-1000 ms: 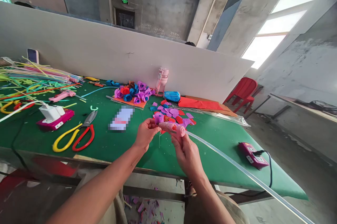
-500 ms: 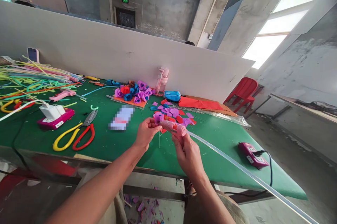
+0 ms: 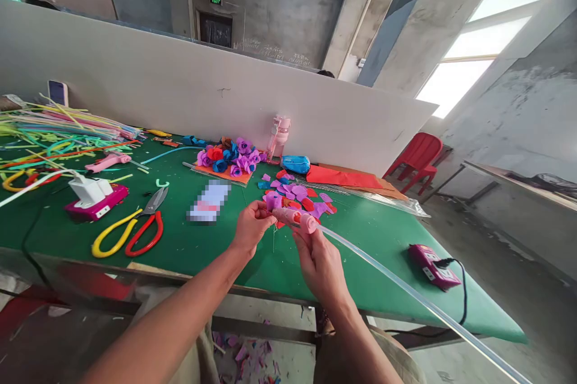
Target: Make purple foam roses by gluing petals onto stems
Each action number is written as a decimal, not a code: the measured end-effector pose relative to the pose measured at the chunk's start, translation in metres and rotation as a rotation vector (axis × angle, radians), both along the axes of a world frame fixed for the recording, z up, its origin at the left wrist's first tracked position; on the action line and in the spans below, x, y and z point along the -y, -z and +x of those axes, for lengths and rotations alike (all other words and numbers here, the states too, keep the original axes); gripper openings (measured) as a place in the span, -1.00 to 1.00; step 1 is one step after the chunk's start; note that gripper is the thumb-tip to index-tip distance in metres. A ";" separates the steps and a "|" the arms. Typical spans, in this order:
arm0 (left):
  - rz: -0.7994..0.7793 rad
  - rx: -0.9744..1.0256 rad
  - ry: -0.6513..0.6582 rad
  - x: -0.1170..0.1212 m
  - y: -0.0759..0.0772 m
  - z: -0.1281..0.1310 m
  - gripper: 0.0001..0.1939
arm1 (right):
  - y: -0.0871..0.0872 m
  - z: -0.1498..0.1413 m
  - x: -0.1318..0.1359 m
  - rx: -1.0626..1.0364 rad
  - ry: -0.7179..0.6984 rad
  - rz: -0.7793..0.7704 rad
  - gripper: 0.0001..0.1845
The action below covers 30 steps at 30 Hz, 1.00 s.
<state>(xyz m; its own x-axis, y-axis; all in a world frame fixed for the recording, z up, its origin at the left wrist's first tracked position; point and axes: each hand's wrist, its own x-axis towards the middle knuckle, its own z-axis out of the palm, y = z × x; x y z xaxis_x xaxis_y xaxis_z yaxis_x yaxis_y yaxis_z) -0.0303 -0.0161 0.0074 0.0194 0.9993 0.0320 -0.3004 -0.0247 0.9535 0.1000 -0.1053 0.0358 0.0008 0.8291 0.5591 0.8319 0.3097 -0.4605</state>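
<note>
Pale partition (image 3: 193,77) along the far edge, green table (image 3: 383,264) in front. Bundle of coloured sticks (image 3: 76,122) far left. Long clear glue stick (image 3: 406,288) slants from the middle to near right. Paper flowers (image 3: 232,157) heaped far middle; loose petals (image 3: 297,193) scattered just right of them, nearer. Red-and-yellow-handled shears (image 3: 153,205) lie left. Right hand (image 3: 322,264) gripping the glue gun; left hand (image 3: 250,228) closed, thumb and fingers pinching a small flower. Pink glue gun (image 3: 288,214) near middle, front end pointing left, glue stick at its rear. Small purple flower (image 3: 272,200) right at that front end; exact contact unclear.
</note>
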 end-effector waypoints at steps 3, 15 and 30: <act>-0.001 0.003 -0.002 0.000 0.000 0.000 -0.77 | 0.000 0.000 -0.001 0.004 0.000 0.005 -0.71; 0.002 0.012 -0.009 -0.001 0.002 0.000 -0.77 | -0.001 0.004 0.002 -0.073 -0.005 -0.048 -0.73; -0.137 0.320 0.195 -0.004 0.001 -0.004 -0.64 | 0.003 0.020 -0.007 -0.923 -0.110 -0.352 -0.57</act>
<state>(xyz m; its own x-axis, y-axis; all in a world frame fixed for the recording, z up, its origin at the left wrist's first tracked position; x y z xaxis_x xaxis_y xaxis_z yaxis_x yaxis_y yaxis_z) -0.0339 -0.0125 0.0059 0.2195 0.9734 -0.0661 -0.5695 0.1829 0.8014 0.1198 -0.0979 0.0327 0.2248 0.9693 0.1000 0.0756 0.0850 -0.9935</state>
